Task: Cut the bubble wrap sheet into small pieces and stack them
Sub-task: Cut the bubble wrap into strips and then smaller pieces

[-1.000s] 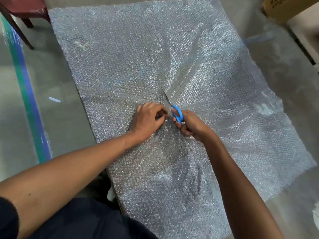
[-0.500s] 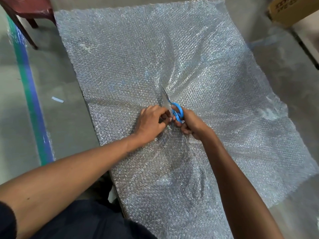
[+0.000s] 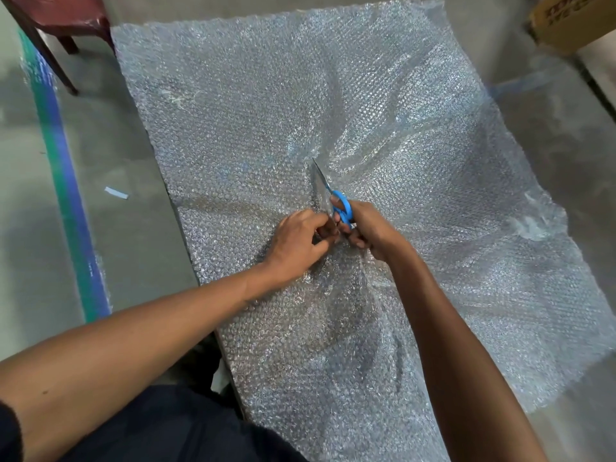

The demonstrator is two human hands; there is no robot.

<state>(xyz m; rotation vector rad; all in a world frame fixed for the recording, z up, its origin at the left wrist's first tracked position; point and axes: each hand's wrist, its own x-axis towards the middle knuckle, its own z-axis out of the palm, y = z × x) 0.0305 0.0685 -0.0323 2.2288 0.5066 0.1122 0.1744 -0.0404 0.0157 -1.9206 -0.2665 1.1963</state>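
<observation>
A large clear bubble wrap sheet lies spread over the grey floor and fills most of the view. Blue-handled scissors sit near its middle, blades pointing away from me into the sheet. My right hand grips the blue handles with fingers through the loops. Just left of the scissors, my left hand pinches the bubble wrap at the blades' base, fingers curled. The sheet puckers into folds that fan out from where the hands meet.
A dark red chair stands at the top left beside the sheet's far corner. A green and blue floor stripe runs down the left. A cardboard box sits at the top right. A small white scrap lies on the floor.
Both hands and the scissors stay at the same spot in the sheet's middle. My left hand's fingers have closed tighter against the scissors; the view has shifted slightly.
</observation>
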